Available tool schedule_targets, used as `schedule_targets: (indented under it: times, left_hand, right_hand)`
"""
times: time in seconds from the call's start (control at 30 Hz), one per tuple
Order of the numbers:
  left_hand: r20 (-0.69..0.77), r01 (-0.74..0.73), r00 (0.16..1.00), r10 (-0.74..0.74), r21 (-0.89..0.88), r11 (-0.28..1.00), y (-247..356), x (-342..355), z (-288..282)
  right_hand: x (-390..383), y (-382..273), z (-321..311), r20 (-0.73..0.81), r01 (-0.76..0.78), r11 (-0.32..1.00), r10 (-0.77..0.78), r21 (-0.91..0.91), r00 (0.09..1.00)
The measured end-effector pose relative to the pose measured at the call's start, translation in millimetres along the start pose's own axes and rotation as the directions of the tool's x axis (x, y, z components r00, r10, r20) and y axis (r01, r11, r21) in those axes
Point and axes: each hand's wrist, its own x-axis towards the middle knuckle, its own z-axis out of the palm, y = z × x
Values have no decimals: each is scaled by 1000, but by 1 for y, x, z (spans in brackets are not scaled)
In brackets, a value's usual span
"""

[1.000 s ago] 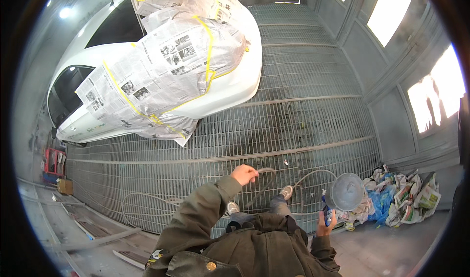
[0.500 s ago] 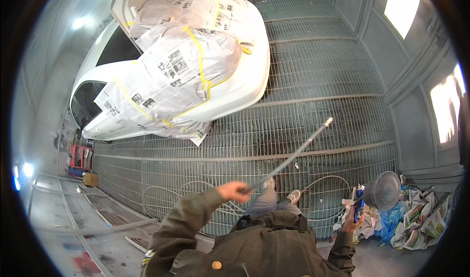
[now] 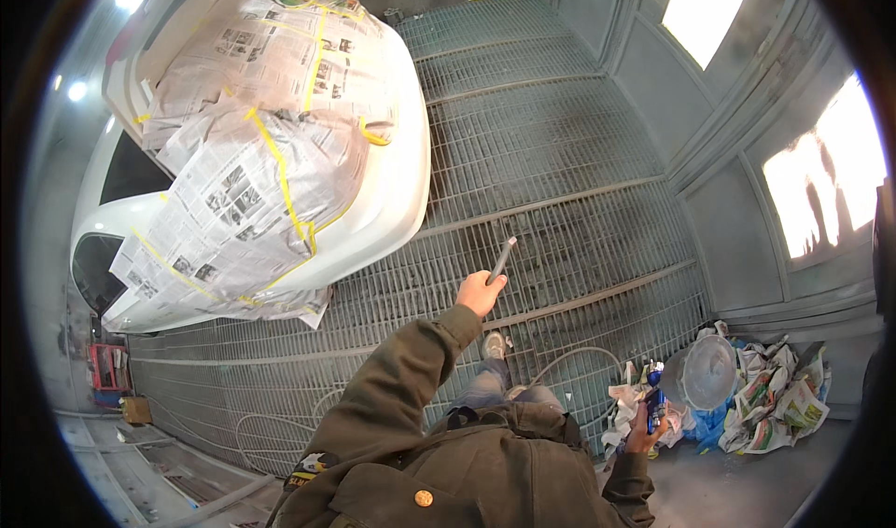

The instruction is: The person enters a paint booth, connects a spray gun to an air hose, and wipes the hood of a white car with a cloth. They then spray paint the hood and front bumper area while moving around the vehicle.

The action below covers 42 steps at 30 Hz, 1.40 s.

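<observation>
Held out in front of my body, my left hand [image 3: 480,293] is closed around a slim grey rod [image 3: 502,259] with a pale tip. The rod points away over the grated floor and looks foreshortened. Low on the right, my right hand [image 3: 644,429] grips a blue spray gun [image 3: 656,399] with a round, cloudy cup [image 3: 709,371] attached. Behind the cup lies a heap of crumpled paper [image 3: 782,399] with some blue plastic. Ahead on the left stands a white car [image 3: 392,187], partly covered with newspaper sheets [image 3: 233,187] held by yellow tape [image 3: 280,169].
Metal floor grating [image 3: 523,136] with cross bars spans the booth. A thin hose [image 3: 583,350] curves over it near my feet. Grey wall panels with bright windows [image 3: 831,169] rise on the right. A red rack [image 3: 108,368] and a cardboard box [image 3: 136,410] stand far left.
My left hand has moved forward and slightly right, and the rod has swung to point away, looking shorter. The view has turned right, shifting the car left. The spray gun stays in my right hand.
</observation>
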Motion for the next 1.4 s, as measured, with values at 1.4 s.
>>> schedule_targets:
  times: [1.4]
  left_hand:
    - [-96, -620, 784, 614, -58, 782, 221, -157, 82]
  right_hand:
    - [106, -460, 197, 569, -490, 375, -748, 787, 341]
